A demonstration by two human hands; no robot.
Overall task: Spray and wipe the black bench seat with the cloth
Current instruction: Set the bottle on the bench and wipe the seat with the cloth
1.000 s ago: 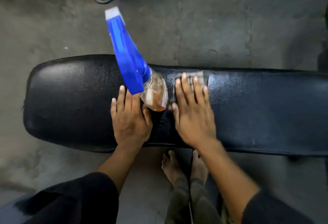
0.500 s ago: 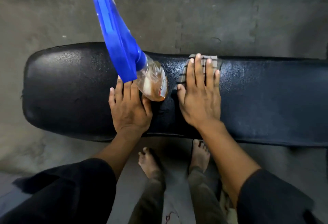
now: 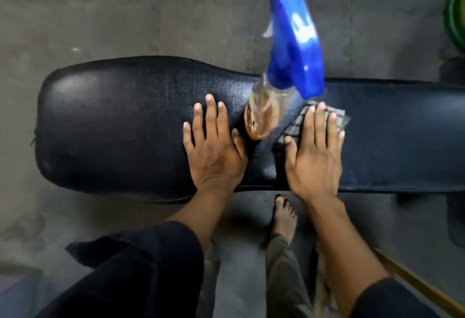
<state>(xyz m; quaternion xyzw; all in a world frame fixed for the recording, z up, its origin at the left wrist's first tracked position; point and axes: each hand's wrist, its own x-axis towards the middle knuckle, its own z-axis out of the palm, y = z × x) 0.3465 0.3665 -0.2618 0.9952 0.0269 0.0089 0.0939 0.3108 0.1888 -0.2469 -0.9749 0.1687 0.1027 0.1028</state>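
From your head camera, the black bench seat [image 3: 120,126] runs across the middle of the view over a grey floor [image 3: 100,15], its rounded end to your left. Your left hand [image 3: 214,151] lies flat on the seat, palm down, fingers spread and holding nothing, its thumb just beside the base of the spray bottle [image 3: 281,83]. The bottle stands on the seat between your two hands, its clear body holding brownish liquid and its blue trigger head leaning away toward the far side; it looks blurred. Your right hand [image 3: 314,154] is also flat and uncurled, pressing down on the cloth [image 3: 294,129], a grey checked rag that shows beyond your fingertips and beside your thumb, lying on the seat just right of the bottle. Below the near edge of the seat, one bare foot [image 3: 283,219] stands on the floor between your forearms, and dark sleeves [image 3: 141,267] cover both arms.
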